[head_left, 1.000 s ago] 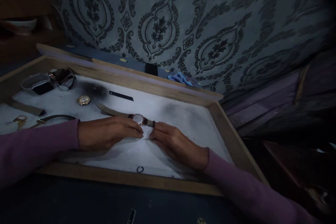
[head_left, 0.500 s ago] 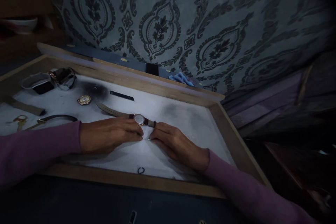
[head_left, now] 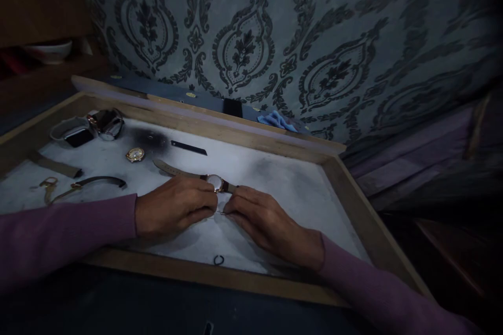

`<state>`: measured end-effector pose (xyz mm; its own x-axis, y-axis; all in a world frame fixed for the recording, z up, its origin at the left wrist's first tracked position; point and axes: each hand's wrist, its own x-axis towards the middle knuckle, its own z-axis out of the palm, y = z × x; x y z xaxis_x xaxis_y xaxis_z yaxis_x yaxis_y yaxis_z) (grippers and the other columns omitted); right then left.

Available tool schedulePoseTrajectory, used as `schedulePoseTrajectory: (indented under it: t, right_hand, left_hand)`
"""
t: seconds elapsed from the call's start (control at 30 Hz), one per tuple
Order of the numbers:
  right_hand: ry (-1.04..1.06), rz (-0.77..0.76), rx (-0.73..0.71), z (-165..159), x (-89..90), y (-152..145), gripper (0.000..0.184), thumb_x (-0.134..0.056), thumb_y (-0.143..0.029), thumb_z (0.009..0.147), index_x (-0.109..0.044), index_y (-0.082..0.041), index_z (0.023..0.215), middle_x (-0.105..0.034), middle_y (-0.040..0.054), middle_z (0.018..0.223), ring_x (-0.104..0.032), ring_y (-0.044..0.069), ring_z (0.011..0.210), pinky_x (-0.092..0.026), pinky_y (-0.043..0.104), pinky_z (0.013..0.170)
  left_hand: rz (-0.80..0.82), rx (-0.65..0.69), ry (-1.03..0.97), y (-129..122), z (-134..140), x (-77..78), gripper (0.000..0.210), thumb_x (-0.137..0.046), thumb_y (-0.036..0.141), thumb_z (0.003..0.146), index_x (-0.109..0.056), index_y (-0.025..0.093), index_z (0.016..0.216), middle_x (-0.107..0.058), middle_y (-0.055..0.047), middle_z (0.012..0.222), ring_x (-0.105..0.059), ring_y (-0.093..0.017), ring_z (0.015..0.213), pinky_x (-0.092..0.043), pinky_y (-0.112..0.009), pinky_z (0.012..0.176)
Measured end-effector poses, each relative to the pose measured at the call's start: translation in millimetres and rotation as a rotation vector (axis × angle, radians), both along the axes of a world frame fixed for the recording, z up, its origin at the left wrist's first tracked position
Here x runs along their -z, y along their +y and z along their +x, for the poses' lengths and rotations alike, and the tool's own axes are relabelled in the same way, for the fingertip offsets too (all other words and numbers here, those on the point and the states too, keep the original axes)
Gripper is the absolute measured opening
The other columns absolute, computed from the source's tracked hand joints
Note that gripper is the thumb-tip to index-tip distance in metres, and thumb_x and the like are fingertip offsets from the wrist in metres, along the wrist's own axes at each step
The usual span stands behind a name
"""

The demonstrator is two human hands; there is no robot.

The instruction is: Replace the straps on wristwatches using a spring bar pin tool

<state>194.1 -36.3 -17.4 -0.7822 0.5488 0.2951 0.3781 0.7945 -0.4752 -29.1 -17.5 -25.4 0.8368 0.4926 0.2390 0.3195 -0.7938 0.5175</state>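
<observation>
A wristwatch [head_left: 215,182] with a pale dial, rose-gold case and leather strap lies face up just beyond my fingertips. Its long strap end curls off to the left, and the short end runs to the fingers of my right hand [head_left: 271,217]. That hand is closed in a pinch, with a thin metal pin [head_left: 221,213] showing at its fingertips. My left hand [head_left: 178,204] is closed too, its fingertips beside the watch case and close to the pin; what they grip is hidden. A small black ring-shaped loop [head_left: 219,260] lies nearer me.
The wooden-rimmed tray [head_left: 220,280] also holds a black blade [head_left: 189,147], a gold watch head [head_left: 135,155], a smartwatch [head_left: 78,136], more watches [head_left: 108,124], a loose strap piece [head_left: 55,164] and a dark strap [head_left: 102,180]. Behind the rim lie a blue cloth [head_left: 277,121] and a black phone-like object [head_left: 233,108].
The whole view has shifted slightly, so the tray and hands sit a little lower and further right. The two hands' fingertips have come closer together around the pin.
</observation>
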Motion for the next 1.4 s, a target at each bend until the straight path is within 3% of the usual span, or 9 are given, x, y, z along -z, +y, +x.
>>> schedulePoseTrajectory:
  t: [0.23, 0.5, 0.67, 0.83, 1.07, 1.4]
  right_hand:
    - [0.073, -0.022, 0.026, -1, 0.3, -5, 0.015, -0.045, -0.01, 0.096, -0.058, -0.017, 0.093, -0.061, 0.0069, 0.085, -0.059, 0.018, 0.082, -0.051, 0.029, 0.071]
    - [0.185, -0.125, 0.169, -5, -1.2, -6, 0.01, -0.052, -0.012, 0.091, -0.06, -0.018, 0.09, -0.062, 0.0034, 0.078, -0.056, 0.015, 0.068, -0.046, 0.027, 0.063]
    - [0.339, -0.516, 0.378, -14, -6.8, -6, 0.01, -0.061, -0.026, 0.088, -0.064, -0.016, 0.09, -0.058, -0.0008, 0.07, -0.052, 0.012, 0.063, -0.042, 0.024, 0.057]
    - [0.629, -0.87, 0.389, -19, -1.9, -2, 0.025, -0.08, -0.036, 0.072, -0.066, -0.017, 0.081, -0.06, -0.0023, 0.067, -0.049, 0.008, 0.053, -0.042, 0.02, 0.049]
    - [0.645, -0.867, 0.377, -16, 2.6, -3, 0.021, -0.073, -0.037, 0.08, -0.07, -0.016, 0.083, -0.065, -0.0004, 0.062, -0.056, 0.011, 0.054, -0.048, 0.025, 0.055]
    - [0.704, -0.964, 0.394, -14, 18.0, 1, 0.022, -0.074, -0.033, 0.08, -0.059, -0.017, 0.081, -0.064, -0.001, 0.064, -0.057, 0.01, 0.055, -0.043, 0.019, 0.049]
  left_hand:
    - [0.014, -0.004, -0.074, -5, 2, -4.1, 0.023, -0.041, 0.014, 0.094, -0.058, 0.015, 0.079, -0.058, -0.004, 0.076, -0.052, -0.017, 0.071, -0.038, -0.029, 0.066]
    - [-0.199, -0.087, -0.15, -1, 5, -3.9, 0.018, -0.046, 0.007, 0.086, -0.051, 0.016, 0.071, -0.05, 0.002, 0.071, -0.047, -0.011, 0.065, -0.034, -0.024, 0.06]
    - [-0.354, -0.106, -0.218, 2, 6, -3.1, 0.016, -0.048, 0.008, 0.082, -0.052, 0.016, 0.068, -0.05, 0.003, 0.067, -0.046, -0.009, 0.061, -0.033, -0.022, 0.057]
    - [-0.581, -0.132, -0.262, 2, 8, -6.6, 0.013, -0.05, 0.015, 0.081, -0.056, 0.016, 0.07, -0.047, 0.005, 0.065, -0.042, -0.008, 0.059, -0.034, -0.02, 0.055]
    - [-0.666, -0.135, -0.291, 4, 10, -2.8, 0.014, -0.051, 0.023, 0.084, -0.057, 0.016, 0.073, -0.052, 0.002, 0.069, -0.046, -0.011, 0.065, -0.036, -0.023, 0.06]
    - [-0.671, -0.111, -0.197, 8, 7, 8.9, 0.017, -0.052, 0.025, 0.085, -0.064, 0.014, 0.08, -0.059, -0.001, 0.075, -0.054, -0.014, 0.072, -0.041, -0.025, 0.065]
